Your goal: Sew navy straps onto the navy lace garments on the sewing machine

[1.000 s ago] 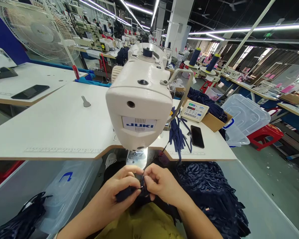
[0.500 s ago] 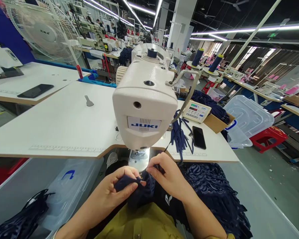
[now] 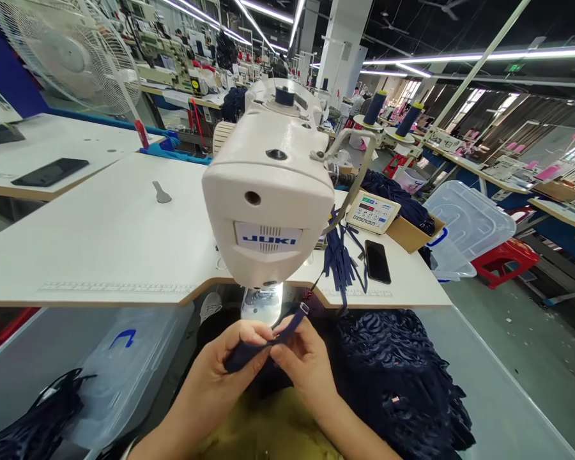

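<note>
Just in front of the sewing machine (image 3: 268, 198), both hands meet at a piece of navy fabric. My left hand (image 3: 225, 361) pinches the navy fabric piece (image 3: 243, 355) between thumb and fingers. My right hand (image 3: 306, 364) is closed on a narrow navy strap (image 3: 291, 324) with a small metal slider (image 3: 304, 308) near its upper end. Where strap and fabric meet, between the fingertips, the detail is hidden. The lit needle plate (image 3: 262, 306) lies just beyond my hands, not touched by them.
Cut navy straps (image 3: 339, 259) and a phone (image 3: 377, 262) lie on the table right of the machine. A big heap of ruffled navy pieces (image 3: 397, 377) sits at my lower right. On the left are a grey metal tool (image 3: 161, 192) and a clear plastic bin (image 3: 138, 377).
My right hand has come left and down to meet the left hand. The strap with its slider now shows above the right fingers. The whole view has shifted slightly.
</note>
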A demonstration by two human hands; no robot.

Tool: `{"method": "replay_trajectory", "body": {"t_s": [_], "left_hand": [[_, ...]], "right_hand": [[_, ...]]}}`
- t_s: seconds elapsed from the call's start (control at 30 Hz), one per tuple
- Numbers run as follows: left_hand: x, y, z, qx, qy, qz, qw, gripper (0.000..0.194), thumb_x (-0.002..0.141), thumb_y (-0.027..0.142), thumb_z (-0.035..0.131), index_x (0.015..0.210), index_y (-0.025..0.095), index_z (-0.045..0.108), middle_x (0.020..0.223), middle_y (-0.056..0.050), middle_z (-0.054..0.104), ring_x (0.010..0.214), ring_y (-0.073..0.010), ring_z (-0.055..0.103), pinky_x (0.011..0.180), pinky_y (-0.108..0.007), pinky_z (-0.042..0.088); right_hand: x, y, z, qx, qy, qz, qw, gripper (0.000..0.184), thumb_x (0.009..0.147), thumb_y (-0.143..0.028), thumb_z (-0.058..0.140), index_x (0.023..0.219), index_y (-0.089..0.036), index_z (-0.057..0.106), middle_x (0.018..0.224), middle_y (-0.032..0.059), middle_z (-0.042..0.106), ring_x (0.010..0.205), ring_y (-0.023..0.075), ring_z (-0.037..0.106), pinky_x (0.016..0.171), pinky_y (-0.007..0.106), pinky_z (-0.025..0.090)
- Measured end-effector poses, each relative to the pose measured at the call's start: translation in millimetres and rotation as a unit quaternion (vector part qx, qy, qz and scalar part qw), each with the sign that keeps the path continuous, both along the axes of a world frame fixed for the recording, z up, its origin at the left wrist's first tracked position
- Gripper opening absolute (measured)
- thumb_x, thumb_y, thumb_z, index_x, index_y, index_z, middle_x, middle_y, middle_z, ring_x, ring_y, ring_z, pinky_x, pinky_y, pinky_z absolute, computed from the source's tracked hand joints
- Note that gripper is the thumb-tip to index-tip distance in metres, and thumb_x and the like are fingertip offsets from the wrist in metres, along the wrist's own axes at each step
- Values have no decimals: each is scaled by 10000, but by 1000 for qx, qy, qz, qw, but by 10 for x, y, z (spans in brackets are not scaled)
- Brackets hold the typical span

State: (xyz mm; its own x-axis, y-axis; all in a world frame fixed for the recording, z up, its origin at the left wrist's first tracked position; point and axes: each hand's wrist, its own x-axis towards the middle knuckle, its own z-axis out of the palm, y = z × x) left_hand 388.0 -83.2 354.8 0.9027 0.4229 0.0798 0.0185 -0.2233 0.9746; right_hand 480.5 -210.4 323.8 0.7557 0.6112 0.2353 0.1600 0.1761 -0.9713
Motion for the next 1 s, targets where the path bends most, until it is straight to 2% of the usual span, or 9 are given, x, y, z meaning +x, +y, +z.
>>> {"method": "replay_trajectory", "body": {"t_s": [0.13,0.3,0.4,0.57,0.7,0.87,0.93,1.0], "left_hand": [[-14,-64,-32,67,-46,32,996,106,826,267,599,745,224,545,871,6,658,786,-120,625,717,-207,494],[-35,-71,-48,137,-100,63,984,101,807,188,611,736,228,550,809,29,626,732,-93,615,670,-180,484],[-42,-58,-94,135,-103,48,984,92,813,169,605,774,235,555,847,29,641,778,-94,626,701,-184,495],[-59,-49,-177,80,-86,25,993,61,846,202,578,819,244,544,911,25,671,825,-109,640,733,-209,513],[-55,-53,-191,62,-27,34,997,94,837,320,603,805,245,555,854,36,660,777,-111,623,698,-195,504],[-33,-60,-250,69,91,90,989,282,812,515,584,844,238,536,646,63,538,539,-99,511,465,-187,430],[-27,-44,-304,98,102,122,983,313,813,533,576,907,239,524,674,59,555,536,-104,531,465,-200,449],[-31,-11,-360,168,60,168,970,357,813,527,585,1009,235,524,819,17,606,659,-139,604,558,-242,516]], "right_hand": [[-55,80,14,89,-43,-61,993,125,812,-329,703,769,-247,619,814,-6,604,766,147,607,674,254,496],[-89,91,15,120,-75,-59,988,91,839,-221,671,782,-261,612,791,-12,625,735,148,608,666,271,491],[-84,87,-20,123,-85,-49,988,96,841,-195,666,797,-267,619,788,-16,626,744,146,603,672,272,482],[-39,54,-89,110,-99,-37,988,75,848,-212,660,809,-266,626,793,-16,627,756,150,595,675,274,472],[18,-3,-59,45,-104,-17,993,57,877,-209,613,863,-264,618,820,-18,621,774,139,590,702,257,468],[134,31,38,-111,-118,17,987,56,883,-196,580,929,-224,592,875,7,643,812,151,610,720,253,480],[190,86,47,-146,-155,-3,977,45,890,-213,566,930,-212,587,880,22,647,827,170,607,739,278,476],[238,137,42,-169,-196,-24,966,52,901,-228,548,934,-208,582,889,34,647,847,188,599,758,302,468]]}}
